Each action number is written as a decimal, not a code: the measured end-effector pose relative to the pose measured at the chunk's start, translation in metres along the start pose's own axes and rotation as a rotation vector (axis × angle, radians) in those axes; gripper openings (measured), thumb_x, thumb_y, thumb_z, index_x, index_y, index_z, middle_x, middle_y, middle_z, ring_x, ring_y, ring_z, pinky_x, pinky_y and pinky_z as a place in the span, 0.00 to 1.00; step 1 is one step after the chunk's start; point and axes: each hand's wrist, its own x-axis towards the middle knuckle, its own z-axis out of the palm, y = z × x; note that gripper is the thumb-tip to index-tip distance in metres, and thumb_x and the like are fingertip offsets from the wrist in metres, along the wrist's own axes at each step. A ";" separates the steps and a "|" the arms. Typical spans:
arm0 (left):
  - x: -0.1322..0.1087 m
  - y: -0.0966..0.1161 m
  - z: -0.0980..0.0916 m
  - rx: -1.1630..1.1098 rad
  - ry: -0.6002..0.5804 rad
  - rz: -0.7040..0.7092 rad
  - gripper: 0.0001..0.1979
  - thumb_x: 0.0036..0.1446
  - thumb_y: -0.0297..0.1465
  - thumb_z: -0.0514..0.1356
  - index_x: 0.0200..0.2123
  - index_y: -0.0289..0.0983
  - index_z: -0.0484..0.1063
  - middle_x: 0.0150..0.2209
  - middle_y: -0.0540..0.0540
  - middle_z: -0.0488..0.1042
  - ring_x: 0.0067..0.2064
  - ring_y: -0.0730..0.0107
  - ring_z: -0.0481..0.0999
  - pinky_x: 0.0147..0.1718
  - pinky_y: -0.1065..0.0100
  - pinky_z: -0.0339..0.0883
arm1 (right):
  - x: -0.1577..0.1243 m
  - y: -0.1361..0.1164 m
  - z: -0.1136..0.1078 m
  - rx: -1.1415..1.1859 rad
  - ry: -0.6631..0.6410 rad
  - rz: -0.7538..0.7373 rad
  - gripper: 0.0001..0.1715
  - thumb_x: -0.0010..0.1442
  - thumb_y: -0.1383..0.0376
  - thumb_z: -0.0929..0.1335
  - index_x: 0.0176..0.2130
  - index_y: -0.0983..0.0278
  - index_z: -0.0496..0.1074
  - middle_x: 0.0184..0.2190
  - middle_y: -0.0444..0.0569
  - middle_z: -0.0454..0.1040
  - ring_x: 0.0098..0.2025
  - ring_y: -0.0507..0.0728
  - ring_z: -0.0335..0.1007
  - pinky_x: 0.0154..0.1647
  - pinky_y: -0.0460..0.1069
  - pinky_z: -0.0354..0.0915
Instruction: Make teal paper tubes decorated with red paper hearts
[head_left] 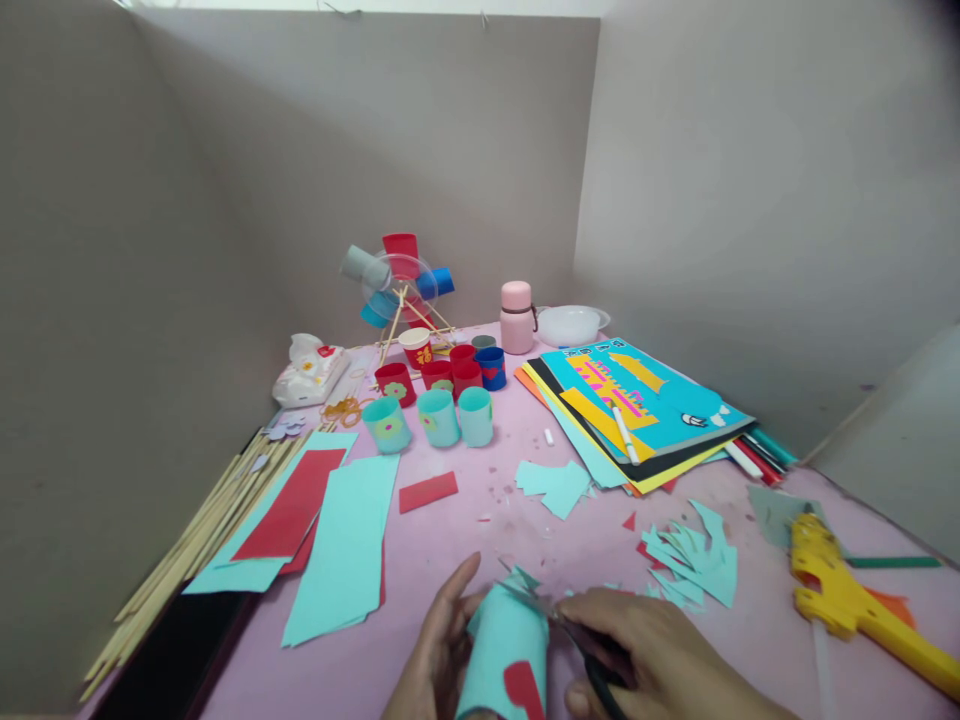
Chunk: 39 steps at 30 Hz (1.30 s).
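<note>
My left hand (439, 645) is wrapped round a light teal paper-covered cup (501, 645) lying on its side at the near edge of the pink table (457, 540). A red paper shape is stuck on the cup. My right hand (645, 655) grips black-handled scissors (592, 660), whose blades meet the teal paper at the cup's far rim. Small teal paper points stick up at that rim.
Teal and red paper sheets (330, 530) and bamboo sticks (202, 540) lie at the left. Decorated cups (439, 400) and a cup wheel model (397, 285) stand behind. Stacked coloured paper (637, 410), teal scraps (694, 560) and a yellow glue gun (847, 600) are on the right.
</note>
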 end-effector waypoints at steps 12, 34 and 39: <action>0.016 -0.028 -0.016 -0.057 0.245 -0.213 0.39 0.44 0.47 0.63 0.58 0.42 0.57 0.44 0.44 0.73 0.33 0.64 0.74 0.38 0.66 0.64 | 0.002 -0.003 -0.005 0.046 -0.044 0.067 0.13 0.47 0.58 0.70 0.21 0.61 0.65 0.17 0.36 0.52 0.21 0.49 0.47 0.21 0.43 0.45; 0.003 -0.022 -0.010 -0.014 0.110 -0.046 0.45 0.37 0.50 0.66 0.58 0.42 0.57 0.48 0.40 0.70 0.40 0.58 0.75 0.42 0.62 0.65 | 0.002 0.001 -0.001 0.100 -0.051 0.063 0.14 0.43 0.67 0.70 0.19 0.62 0.58 0.17 0.35 0.48 0.21 0.48 0.44 0.20 0.43 0.43; 0.002 0.006 0.000 0.023 0.221 -0.077 0.51 0.29 0.50 0.69 0.58 0.39 0.57 0.47 0.40 0.72 0.47 0.51 0.72 0.43 0.63 0.64 | 0.003 0.003 0.000 0.172 0.056 0.021 0.12 0.50 0.59 0.68 0.35 0.63 0.70 0.26 0.41 0.65 0.28 0.53 0.59 0.29 0.44 0.55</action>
